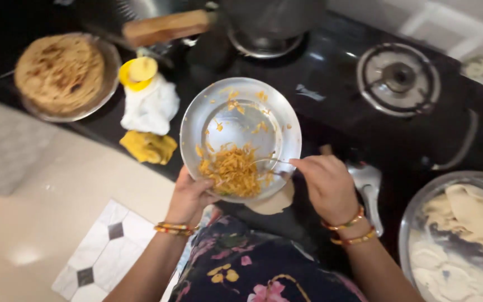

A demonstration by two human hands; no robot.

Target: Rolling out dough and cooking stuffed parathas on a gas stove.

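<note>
Gripping the steel plate (pixel 240 120) at its near rim, my left hand (pixel 188 196) tilts it. My right hand (pixel 326 184) pinches a spoon (pixel 269 163) against the orange shredded filling (pixel 233 170) above the black stove (pixel 336 95).

The steel bowl of dough (pixel 458 235) runs off the right and bottom edges. A pot (pixel 269 25) is cut by the top edge. The spoon (pixel 266 163) is partly hidden inside the right hand (pixel 326 184).
</note>
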